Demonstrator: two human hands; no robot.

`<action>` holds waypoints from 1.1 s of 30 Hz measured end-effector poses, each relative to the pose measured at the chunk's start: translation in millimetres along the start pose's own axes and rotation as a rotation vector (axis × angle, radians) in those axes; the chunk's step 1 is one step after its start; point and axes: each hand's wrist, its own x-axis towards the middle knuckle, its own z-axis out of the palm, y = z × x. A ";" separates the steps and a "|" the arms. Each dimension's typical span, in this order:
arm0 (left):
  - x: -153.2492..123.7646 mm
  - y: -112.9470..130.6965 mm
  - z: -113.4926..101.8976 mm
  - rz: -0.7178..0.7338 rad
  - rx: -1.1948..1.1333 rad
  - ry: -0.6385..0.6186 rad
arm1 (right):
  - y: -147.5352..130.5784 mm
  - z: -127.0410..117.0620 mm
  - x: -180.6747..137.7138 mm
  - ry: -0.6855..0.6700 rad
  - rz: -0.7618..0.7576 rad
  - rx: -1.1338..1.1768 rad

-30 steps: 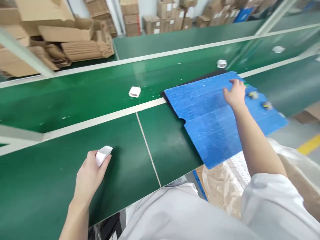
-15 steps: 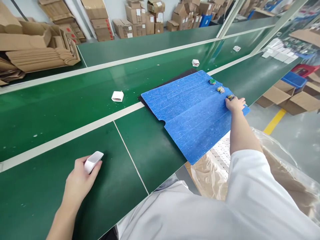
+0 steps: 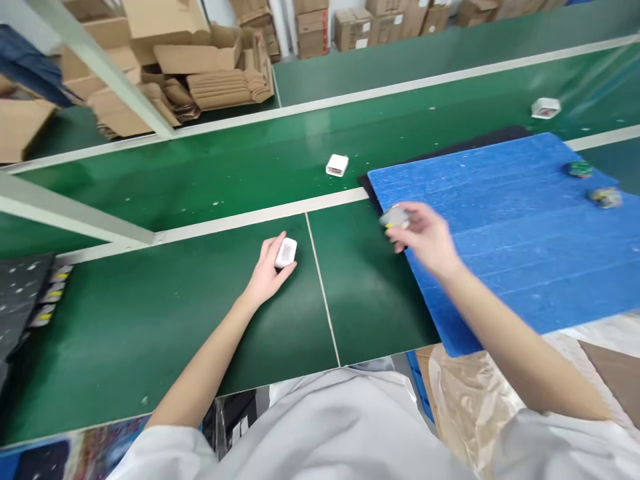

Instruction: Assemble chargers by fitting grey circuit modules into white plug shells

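Note:
My left hand grips a small white charger block just above the dark green bench. My right hand hovers over the left edge of the blue foam sheet and pinches a small, blurred grey and yellow part. Two more small parts lie on the sheet's far right side.
Two white charger blocks sit on the green conveyor belt behind the bench. Flattened cardboard boxes are piled at the back left. A dark tray with several small parts lies at the left edge. A plastic-lined box stands below the bench on the right.
My right hand has left the sheet's far right edge with a small part and come to its left edge. My left hand has moved forward with the white block.

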 end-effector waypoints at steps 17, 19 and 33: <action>-11.6 -15.6 9.2 0.206 0.021 0.058 | 18.0 145.8 -44.3 -0.505 -0.068 -0.054; -12.0 -15.8 9.1 0.232 0.042 0.055 | 18.9 145.3 -46.4 -0.514 -0.102 -0.114; -11.9 -7.1 8.6 0.307 0.083 0.054 | 8.3 141.6 -47.5 -0.475 -0.081 -0.206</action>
